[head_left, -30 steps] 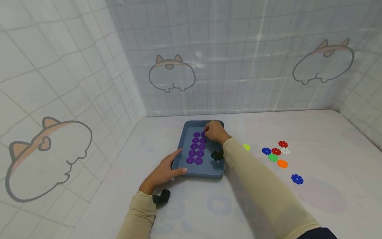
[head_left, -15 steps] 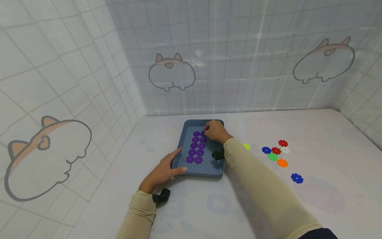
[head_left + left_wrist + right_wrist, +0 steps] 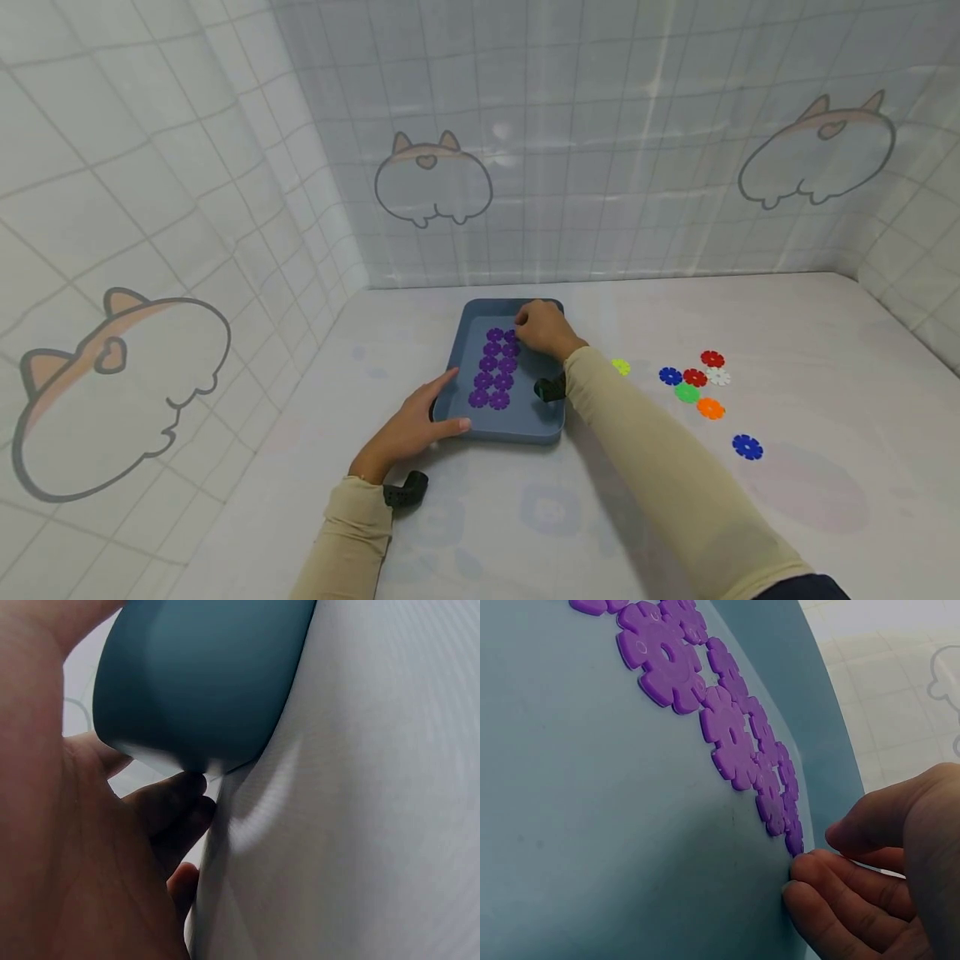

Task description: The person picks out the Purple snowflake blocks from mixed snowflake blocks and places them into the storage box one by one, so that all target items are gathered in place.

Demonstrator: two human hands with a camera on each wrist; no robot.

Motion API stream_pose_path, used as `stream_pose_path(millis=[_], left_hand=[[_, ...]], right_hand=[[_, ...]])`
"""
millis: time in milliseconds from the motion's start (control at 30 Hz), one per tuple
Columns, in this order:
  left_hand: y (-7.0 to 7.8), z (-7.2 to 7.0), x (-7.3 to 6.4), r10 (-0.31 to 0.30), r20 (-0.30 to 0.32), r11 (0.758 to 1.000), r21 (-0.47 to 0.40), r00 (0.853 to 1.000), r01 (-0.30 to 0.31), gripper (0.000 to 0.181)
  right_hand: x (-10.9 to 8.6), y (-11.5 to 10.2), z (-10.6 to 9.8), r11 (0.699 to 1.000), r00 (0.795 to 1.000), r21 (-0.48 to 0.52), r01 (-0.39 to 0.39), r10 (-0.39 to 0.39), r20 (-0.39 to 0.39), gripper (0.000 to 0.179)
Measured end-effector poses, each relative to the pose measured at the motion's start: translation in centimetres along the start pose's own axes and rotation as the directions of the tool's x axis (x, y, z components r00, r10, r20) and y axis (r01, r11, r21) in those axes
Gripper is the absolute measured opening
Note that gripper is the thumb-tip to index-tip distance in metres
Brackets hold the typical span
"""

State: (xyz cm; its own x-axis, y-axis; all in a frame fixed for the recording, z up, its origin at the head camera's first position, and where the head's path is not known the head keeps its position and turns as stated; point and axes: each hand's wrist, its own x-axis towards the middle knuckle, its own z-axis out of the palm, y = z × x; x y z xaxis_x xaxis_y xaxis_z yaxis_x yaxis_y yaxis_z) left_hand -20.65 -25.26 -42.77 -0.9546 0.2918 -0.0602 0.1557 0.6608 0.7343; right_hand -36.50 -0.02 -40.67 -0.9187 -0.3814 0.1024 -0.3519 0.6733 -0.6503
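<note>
Purple notched plastic discs (image 3: 483, 382), flower-shaped with a central slot, lie in two columns on the floor of a blue-grey tray (image 3: 525, 429). My left hand (image 3: 408, 429) holds the tray's near left corner, thumb over the front rim and the other fingers along the left side. In the left wrist view, bent fingertips (image 3: 196, 784) meet the low edge of the tray wall. Inside the far end, my right hand (image 3: 547, 329) touches the last disc (image 3: 794, 838) of the right column with its fingertips. The right thumb stands apart from that disc.
Right of the tray, a yellow disc (image 3: 621, 367) lies alone. Farther right are loose discs: blue (image 3: 671, 377), red (image 3: 712, 359), white (image 3: 718, 377), green (image 3: 686, 393) and orange (image 3: 710, 408). Another blue disc (image 3: 747, 447) sits nearer. Tile-patterned walls (image 3: 600, 208) enclose the table.
The head view shifts slightly. Both hands, the tray and the discs stay in practically the same places.
</note>
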Motion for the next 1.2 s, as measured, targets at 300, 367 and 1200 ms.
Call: stream_pose_path(millis=[300, 367, 1200], left_hand=[[-0.2, 0.3, 0.8, 0.014, 0.016, 1.000, 0.002, 1.000, -0.014, 0.091], [-0.3, 0.3, 0.9, 0.014, 0.019, 1.000, 0.007, 1.000, -0.014, 0.091], [-0.9, -2.2, -0.3, -0.016, -0.075, 0.999, 0.041, 0.997, 0.019, 0.078]], right_hand=[[-0.4, 0.9, -0.4, 0.998, 0.998, 0.055, 0.013, -0.010, -0.061, 0.029], [-0.7, 1.1, -0.5, 0.993, 0.996, 0.111, 0.028, -0.018, -0.089, 0.028], [-10.9, 8.5, -11.2, 0.999, 0.996, -0.002, -0.051, 0.051, -0.076, 0.028]])
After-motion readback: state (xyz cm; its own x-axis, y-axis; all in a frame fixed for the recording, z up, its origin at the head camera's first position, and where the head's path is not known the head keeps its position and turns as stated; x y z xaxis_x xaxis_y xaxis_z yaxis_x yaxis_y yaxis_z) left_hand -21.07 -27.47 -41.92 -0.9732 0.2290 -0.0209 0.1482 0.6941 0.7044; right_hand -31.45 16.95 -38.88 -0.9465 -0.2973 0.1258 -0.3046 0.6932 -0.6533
